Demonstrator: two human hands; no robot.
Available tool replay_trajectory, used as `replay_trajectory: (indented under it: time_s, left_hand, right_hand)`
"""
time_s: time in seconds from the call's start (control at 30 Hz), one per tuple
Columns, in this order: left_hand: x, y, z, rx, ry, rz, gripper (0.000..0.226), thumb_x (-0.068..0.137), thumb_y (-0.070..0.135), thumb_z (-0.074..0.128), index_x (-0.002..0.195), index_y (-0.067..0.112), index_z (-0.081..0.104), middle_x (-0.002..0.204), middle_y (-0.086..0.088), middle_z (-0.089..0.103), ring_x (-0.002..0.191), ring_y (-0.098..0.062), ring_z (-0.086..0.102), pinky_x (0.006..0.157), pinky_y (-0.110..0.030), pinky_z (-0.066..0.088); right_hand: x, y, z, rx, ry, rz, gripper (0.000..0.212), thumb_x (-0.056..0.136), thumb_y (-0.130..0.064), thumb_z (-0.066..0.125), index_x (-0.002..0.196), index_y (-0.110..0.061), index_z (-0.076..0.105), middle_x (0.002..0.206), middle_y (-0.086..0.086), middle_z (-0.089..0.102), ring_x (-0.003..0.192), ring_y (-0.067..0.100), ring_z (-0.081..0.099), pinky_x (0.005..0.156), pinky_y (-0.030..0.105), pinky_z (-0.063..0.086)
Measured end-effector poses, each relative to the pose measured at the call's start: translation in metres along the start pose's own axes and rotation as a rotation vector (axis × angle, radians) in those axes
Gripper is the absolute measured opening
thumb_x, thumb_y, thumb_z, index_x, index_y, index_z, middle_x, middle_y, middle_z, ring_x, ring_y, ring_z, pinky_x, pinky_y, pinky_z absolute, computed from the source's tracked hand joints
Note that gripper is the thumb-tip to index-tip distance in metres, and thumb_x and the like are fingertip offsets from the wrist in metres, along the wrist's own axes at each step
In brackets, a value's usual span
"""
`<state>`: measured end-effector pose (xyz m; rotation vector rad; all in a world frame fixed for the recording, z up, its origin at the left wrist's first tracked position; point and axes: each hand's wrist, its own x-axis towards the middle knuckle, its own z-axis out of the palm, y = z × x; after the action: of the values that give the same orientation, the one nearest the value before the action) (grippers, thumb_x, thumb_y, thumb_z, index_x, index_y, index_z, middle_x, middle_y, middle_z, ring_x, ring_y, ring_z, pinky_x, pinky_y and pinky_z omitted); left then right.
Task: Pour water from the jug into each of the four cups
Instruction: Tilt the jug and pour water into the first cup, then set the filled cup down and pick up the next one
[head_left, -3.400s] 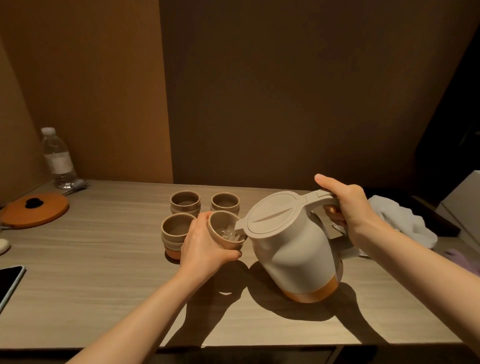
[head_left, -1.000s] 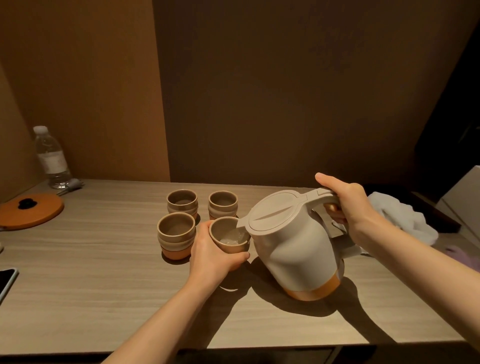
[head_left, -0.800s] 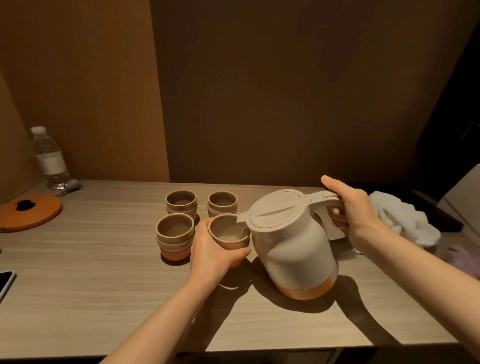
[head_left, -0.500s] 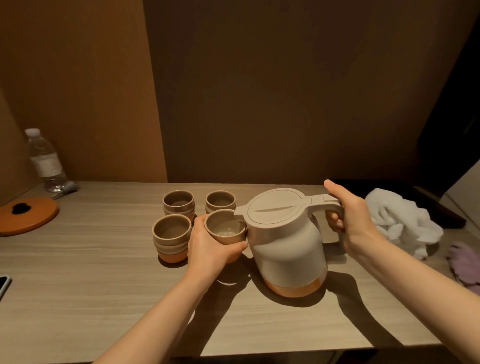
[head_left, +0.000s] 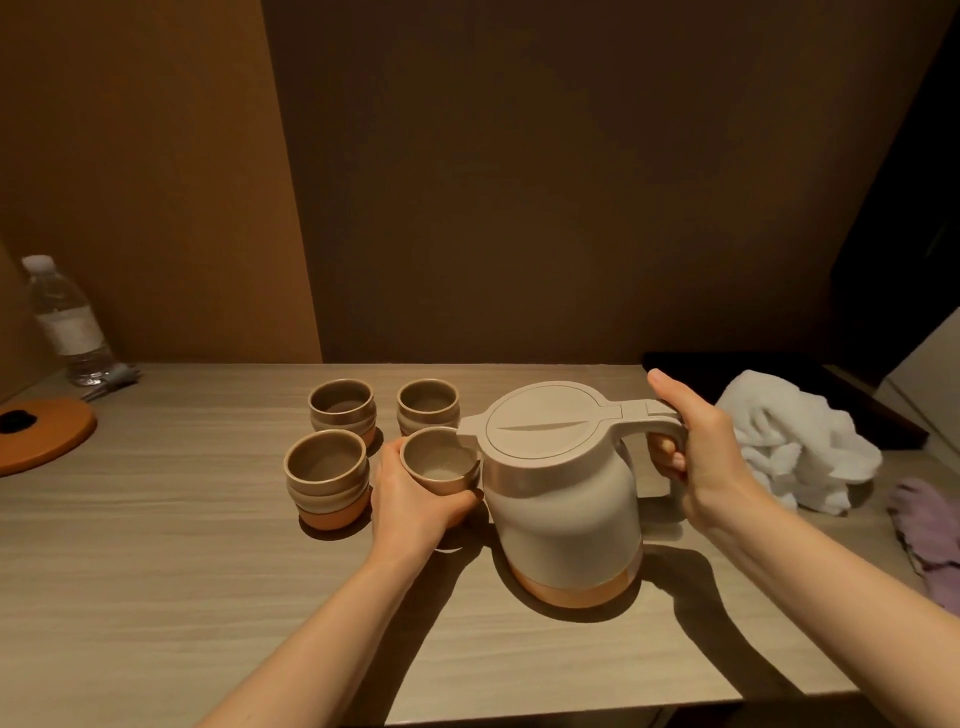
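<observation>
A beige jug (head_left: 561, 509) with an orange base and a closed lid stands upright on the table. My right hand (head_left: 701, 457) grips its handle, thumb along the top. My left hand (head_left: 410, 499) holds a small brown cup (head_left: 441, 462) just under the jug's spout; water shows in the cup's bottom. Left of it stands another cup (head_left: 326, 480) with an orange foot. Two more cups, one on the left (head_left: 342, 408) and one on the right (head_left: 428, 402), stand behind. I cannot tell whether those three hold water.
A wooden table (head_left: 156, 571) runs to a brown wall. At the far left are a plastic water bottle (head_left: 67, 325) and a round orange lid (head_left: 41, 434). A crumpled white cloth (head_left: 800, 441) and a purple cloth (head_left: 930, 525) lie at the right.
The jug has swung back from tilted toward the held cup to upright and now rests on the table. My left hand has kept hold of the cup, which now sits lower and level.
</observation>
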<state>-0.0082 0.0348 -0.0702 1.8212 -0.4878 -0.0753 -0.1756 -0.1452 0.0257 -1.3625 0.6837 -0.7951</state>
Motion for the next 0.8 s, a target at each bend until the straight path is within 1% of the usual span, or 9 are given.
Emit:
replay_trajectory:
  time_s: [0.1, 0.17, 0.3, 0.4, 0.53, 0.63, 0.7, 0.8]
  left_hand:
    - [0.0, -0.005, 0.005, 0.002, 0.008, 0.008, 0.089, 0.046, 0.023, 0.091, 0.119, 0.028, 0.04, 0.116, 0.004, 0.054, 0.11, -0.017, 0.052, 0.086, -0.031, 0.048]
    - [0.002, -0.007, 0.008, 0.011, 0.023, 0.009, 0.089, 0.046, 0.024, 0.092, 0.117, 0.03, 0.039, 0.116, 0.004, 0.053, 0.11, -0.017, 0.052, 0.084, -0.029, 0.046]
    - [0.005, -0.013, 0.009, 0.028, 0.058, 0.011, 0.094, 0.045, 0.029, 0.094, 0.122, 0.027, 0.04, 0.12, 0.002, 0.053, 0.114, -0.018, 0.051, 0.093, -0.036, 0.048]
    - [0.008, -0.017, 0.008, 0.033, 0.06, 0.01, 0.096, 0.044, 0.032, 0.094, 0.123, 0.027, 0.04, 0.121, 0.003, 0.053, 0.114, -0.018, 0.051, 0.096, -0.041, 0.048]
    - [0.012, -0.022, 0.006, 0.045, 0.028, 0.009, 0.098, 0.044, 0.035, 0.093, 0.126, 0.026, 0.04, 0.122, 0.003, 0.053, 0.115, -0.017, 0.051, 0.097, -0.041, 0.048]
    - [0.016, -0.024, 0.002, 0.042, -0.015, 0.008, 0.099, 0.045, 0.035, 0.093, 0.127, 0.026, 0.039, 0.123, 0.003, 0.053, 0.115, -0.016, 0.051, 0.096, -0.036, 0.047]
    - [0.019, -0.024, -0.003, 0.022, -0.057, 0.003, 0.098, 0.045, 0.034, 0.094, 0.126, 0.028, 0.039, 0.121, 0.006, 0.054, 0.114, -0.014, 0.051, 0.094, -0.033, 0.046]
    - [0.021, -0.025, -0.008, -0.005, -0.11, -0.013, 0.097, 0.044, 0.035, 0.094, 0.124, 0.033, 0.039, 0.114, 0.014, 0.054, 0.11, -0.01, 0.052, 0.089, -0.028, 0.046]
  right_hand:
    - [0.0, 0.001, -0.002, -0.003, 0.017, 0.005, 0.055, 0.089, -0.046, 0.059, 0.042, -0.02, 0.051, 0.038, -0.004, 0.037, 0.035, 0.009, 0.031, 0.042, 0.022, 0.027]
    - [0.0, 0.002, -0.004, 0.0, 0.026, 0.011, 0.055, 0.089, -0.045, 0.059, 0.042, -0.02, 0.05, 0.037, -0.003, 0.036, 0.035, 0.009, 0.029, 0.04, 0.021, 0.025]
    - [0.002, 0.004, -0.007, 0.0, 0.03, 0.018, 0.055, 0.09, -0.044, 0.058, 0.04, -0.02, 0.049, 0.038, -0.002, 0.035, 0.036, 0.01, 0.029, 0.038, 0.021, 0.024]
    - [0.003, 0.005, -0.008, -0.015, 0.023, 0.013, 0.057, 0.09, -0.045, 0.057, 0.039, -0.021, 0.05, 0.038, -0.003, 0.035, 0.036, 0.01, 0.03, 0.04, 0.022, 0.026]
    - [0.003, 0.007, -0.009, -0.02, 0.016, 0.007, 0.056, 0.091, -0.044, 0.056, 0.04, -0.021, 0.052, 0.038, -0.003, 0.036, 0.035, 0.009, 0.031, 0.038, 0.02, 0.027]
    - [0.003, 0.008, -0.011, -0.017, 0.021, 0.007, 0.054, 0.091, -0.044, 0.056, 0.042, -0.021, 0.054, 0.039, -0.003, 0.037, 0.035, 0.008, 0.033, 0.036, 0.018, 0.027]
    - [0.002, 0.009, -0.012, -0.007, 0.02, 0.009, 0.055, 0.091, -0.044, 0.056, 0.041, -0.021, 0.054, 0.038, -0.003, 0.037, 0.035, 0.008, 0.032, 0.035, 0.017, 0.026]
    - [0.001, 0.009, -0.013, 0.007, 0.022, 0.01, 0.058, 0.091, -0.042, 0.056, 0.037, -0.021, 0.053, 0.037, -0.004, 0.037, 0.034, 0.007, 0.032, 0.035, 0.017, 0.026]
